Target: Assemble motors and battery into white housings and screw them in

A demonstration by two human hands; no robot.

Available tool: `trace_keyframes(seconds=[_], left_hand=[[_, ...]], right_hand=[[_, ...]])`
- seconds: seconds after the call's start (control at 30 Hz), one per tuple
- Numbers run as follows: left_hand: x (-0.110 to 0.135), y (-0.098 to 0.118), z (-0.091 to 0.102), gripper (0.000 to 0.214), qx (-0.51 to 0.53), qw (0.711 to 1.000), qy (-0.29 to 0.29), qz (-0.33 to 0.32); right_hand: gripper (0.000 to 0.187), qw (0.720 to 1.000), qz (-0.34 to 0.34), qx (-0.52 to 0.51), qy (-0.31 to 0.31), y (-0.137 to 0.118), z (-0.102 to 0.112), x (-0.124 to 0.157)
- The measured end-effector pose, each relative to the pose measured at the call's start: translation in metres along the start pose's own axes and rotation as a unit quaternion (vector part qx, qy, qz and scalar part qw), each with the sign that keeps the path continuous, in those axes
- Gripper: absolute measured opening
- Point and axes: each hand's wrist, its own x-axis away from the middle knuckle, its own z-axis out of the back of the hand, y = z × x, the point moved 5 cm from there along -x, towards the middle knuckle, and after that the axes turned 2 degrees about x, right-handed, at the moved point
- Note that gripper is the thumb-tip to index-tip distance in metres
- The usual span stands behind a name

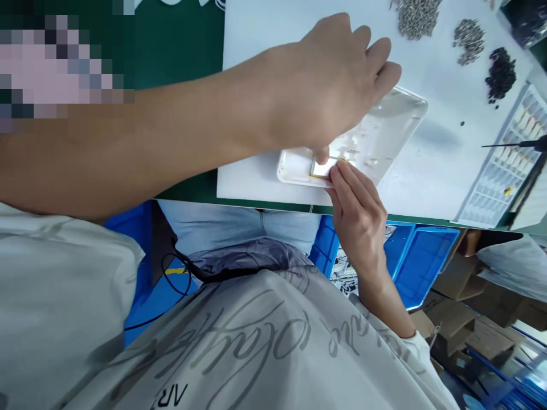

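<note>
A white plastic shell (397,122) lies on a white mat (431,171). My left hand (333,80) reaches in from the left and rests over the shell. Its fingers curl onto the far part and its thumb presses down at the near end. There a small white rectangular piece with a yellow edge (323,169) sits in the shell. My right hand (359,210) comes up from below, its fingertips pinched together on the right edge of that piece. The left hand hides the middle of the shell.
Two grey screw piles (416,17) (469,40) and a black pile (501,71) lie at the mat's far right. A compartment tray of small parts (504,171) and a thin black tool (513,144) are at the right. Blue bins (423,256) stand under the green table (179,51).
</note>
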Motion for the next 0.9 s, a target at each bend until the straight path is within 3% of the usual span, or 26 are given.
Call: trace_keyframes(seconds=[0.13,0.23,0.37,0.53,0.73,0.83,0.9], left_hand=[[0.011,-0.002,0.003,0.058,0.002,0.999,0.027,-0.017],[0.010,-0.002,0.003,0.063,0.036,0.999,0.029,-0.022],[-0.005,0.000,0.001,0.103,0.032,0.999,-0.013,0.022],[-0.013,-0.001,0.001,0.105,0.062,0.996,-0.039,0.052],[-0.004,0.001,0.002,0.086,0.008,1.000,0.007,0.002],[0.002,-0.001,0.000,0.061,0.002,1.000,0.012,-0.009],[0.007,-0.002,0.004,0.051,-0.009,0.998,0.058,-0.016]], right_hand=[[0.062,0.999,0.005,-0.015,-0.045,0.001,0.006,-0.007],[0.059,0.997,-0.002,0.018,-0.079,0.000,0.005,-0.008],[0.048,0.994,0.004,0.056,-0.094,-0.004,0.000,-0.007],[0.054,0.997,0.025,0.008,-0.074,-0.002,-0.005,-0.004],[0.064,0.993,0.036,-0.022,-0.107,-0.001,-0.001,-0.008],[0.059,0.989,0.051,-0.011,-0.138,-0.002,0.006,-0.015],[0.054,0.987,0.064,0.008,-0.146,-0.004,0.011,-0.020]])
